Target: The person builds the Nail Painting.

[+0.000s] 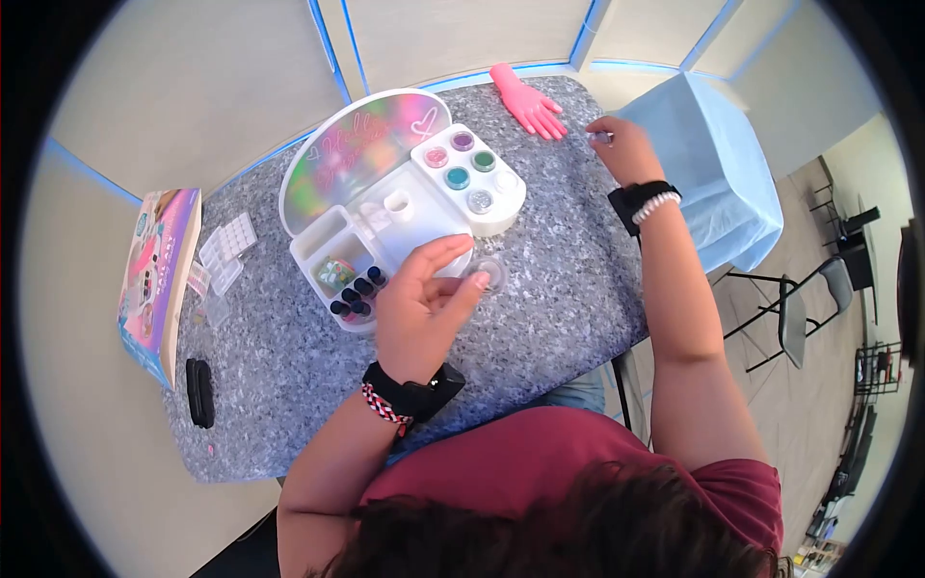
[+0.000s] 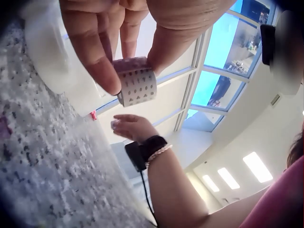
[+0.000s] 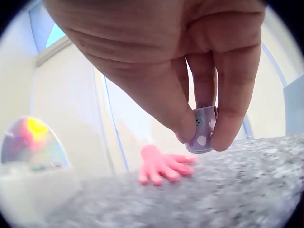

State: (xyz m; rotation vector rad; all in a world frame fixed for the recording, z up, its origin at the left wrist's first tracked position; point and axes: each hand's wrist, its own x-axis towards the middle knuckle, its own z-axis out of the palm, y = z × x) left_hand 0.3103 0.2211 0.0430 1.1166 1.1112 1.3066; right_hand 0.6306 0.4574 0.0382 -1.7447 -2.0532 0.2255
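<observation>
In the left wrist view, my left hand [image 1: 424,308] pinches a small white roll [image 2: 137,88] printed with rows of tiny dark marks, between thumb and fingers. It is close to the near side of a white nail-art station [image 1: 506,217]. A clear round shape [image 1: 493,268] shows by the thumb in the head view. Out over the right end of the table, my right hand [image 1: 631,154] pinches a small purple roll [image 3: 205,128] with white hearts and a green smiley. The purple roll is just above the tabletop, near a pink model hand [image 1: 528,104].
The station holds pots of coloured glitter [image 1: 458,177], several dark-capped bottles [image 1: 364,286] and a printed backboard [image 1: 332,159]. To the left are clear plastic trays [image 1: 229,246], a colourful box [image 1: 159,279] and a black case [image 1: 199,392]. Beyond the table's right edge stands something draped in blue [image 1: 708,164].
</observation>
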